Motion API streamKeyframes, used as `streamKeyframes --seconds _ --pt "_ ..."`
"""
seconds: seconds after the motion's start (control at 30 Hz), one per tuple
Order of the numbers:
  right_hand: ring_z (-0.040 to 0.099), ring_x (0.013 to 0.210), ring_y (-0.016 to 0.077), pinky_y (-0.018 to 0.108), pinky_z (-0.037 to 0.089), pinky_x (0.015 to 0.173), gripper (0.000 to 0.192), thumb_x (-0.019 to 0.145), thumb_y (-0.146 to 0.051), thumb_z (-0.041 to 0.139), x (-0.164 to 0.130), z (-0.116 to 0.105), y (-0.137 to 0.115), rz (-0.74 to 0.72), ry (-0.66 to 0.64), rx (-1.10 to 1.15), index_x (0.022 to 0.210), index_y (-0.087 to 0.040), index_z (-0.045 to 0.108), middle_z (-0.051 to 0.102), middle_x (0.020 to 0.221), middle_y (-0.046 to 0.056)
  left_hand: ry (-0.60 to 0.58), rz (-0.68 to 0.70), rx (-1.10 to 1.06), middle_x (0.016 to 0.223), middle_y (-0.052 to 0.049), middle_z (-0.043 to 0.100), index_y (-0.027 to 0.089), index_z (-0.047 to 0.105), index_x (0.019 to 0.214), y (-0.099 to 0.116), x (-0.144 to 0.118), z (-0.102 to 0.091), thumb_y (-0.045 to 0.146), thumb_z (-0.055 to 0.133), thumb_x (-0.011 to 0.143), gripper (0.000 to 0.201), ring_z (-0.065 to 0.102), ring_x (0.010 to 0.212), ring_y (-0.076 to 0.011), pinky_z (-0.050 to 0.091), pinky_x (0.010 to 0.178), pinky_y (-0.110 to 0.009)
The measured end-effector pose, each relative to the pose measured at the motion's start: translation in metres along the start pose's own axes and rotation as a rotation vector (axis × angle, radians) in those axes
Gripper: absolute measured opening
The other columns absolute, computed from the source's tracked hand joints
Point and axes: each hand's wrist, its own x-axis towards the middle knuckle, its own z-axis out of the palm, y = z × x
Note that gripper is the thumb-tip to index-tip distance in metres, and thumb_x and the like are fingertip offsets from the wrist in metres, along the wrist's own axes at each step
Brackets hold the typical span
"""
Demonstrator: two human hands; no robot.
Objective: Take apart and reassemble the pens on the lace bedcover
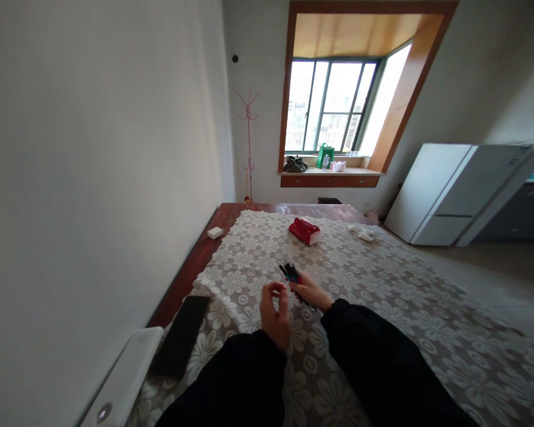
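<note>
A bundle of thin black pens [288, 271], with bits of teal and red showing, is gripped in my right hand [310, 290] above the tablecloth. Their black ends fan out toward the upper left, and more dark ends stick out below the palm. Just left of the bundle is my left hand [276, 314], its thumb and fingers curled together in a pinch with a gap inside the curl. Whether anything small sits between those fingertips is too fine to see.
A floral tablecloth [249, 237] covers the wooden table [187, 279]. On it are a red tissue pack [304, 231], crumpled white tissue [365, 236], and a black flat slab [181, 337]. A white box [215, 232] and white device [124, 376] sit near the left wall.
</note>
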Motion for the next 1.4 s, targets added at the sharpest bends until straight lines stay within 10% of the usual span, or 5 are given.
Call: streamKeyframes --seconds 0.23,0.7,1.1,1.23,1.4 --pt "0.062 0.088 0.0209 0.026 0.038 0.07 0.021 0.075 -0.015 0.053 0.064 0.011 -0.043 -0.369 -0.18 -0.956 0.094 -0.019 0.062 0.067 0.098 0.008 -0.204 0.189 0.035 0.076 -0.002 0.053 0.019 0.054 0.089 0.01 -0.016 -0.003 0.021 0.046 0.091 0.009 0.052 0.072 -0.0155 0.042 0.068 -0.029" --pt "0.051 0.109 0.0258 0.036 0.041 0.09 0.063 0.073 -0.031 0.072 0.087 0.044 -0.032 -0.518 -0.125 -0.811 0.13 -0.02 0.047 0.055 0.123 0.01 -0.165 0.01 0.011 0.079 -0.006 0.057 0.023 0.055 0.09 0.013 -0.013 -0.001 0.037 0.046 0.092 0.017 0.055 0.075 -0.0205 0.044 0.07 -0.035" --pt "0.052 0.103 0.0215 0.035 0.038 0.092 0.006 0.085 -0.021 0.061 0.061 0.052 -0.027 -0.56 0.06 -0.731 0.09 -0.019 0.058 0.061 0.103 0.007 -0.15 0.061 0.079 0.078 -0.006 0.059 0.021 0.057 0.087 0.02 -0.006 -0.002 0.031 0.046 0.09 0.014 0.055 0.073 -0.0194 0.044 0.071 -0.034" --pt "0.053 0.068 0.0157 0.028 0.039 0.066 0.013 0.092 -0.028 0.046 0.033 0.039 -0.028 -0.331 0.124 -0.439 0.097 -0.019 0.053 0.059 0.075 0.001 -0.27 0.106 0.339 0.09 -0.007 0.062 0.021 0.058 0.098 0.027 0.015 -0.036 0.023 0.048 0.085 0.016 0.056 0.086 -0.0218 0.043 0.082 -0.036" --pt "0.049 0.061 0.0135 0.025 0.034 0.059 0.019 0.09 -0.031 0.042 -0.021 0.018 -0.006 -0.303 0.158 -0.246 0.099 -0.019 0.054 0.054 0.067 -0.002 -0.358 -0.019 1.135 0.134 -0.015 0.049 0.016 0.047 0.129 0.018 0.037 -0.125 0.023 0.055 0.074 0.055 0.037 0.127 -0.0337 0.032 0.1 -0.046"
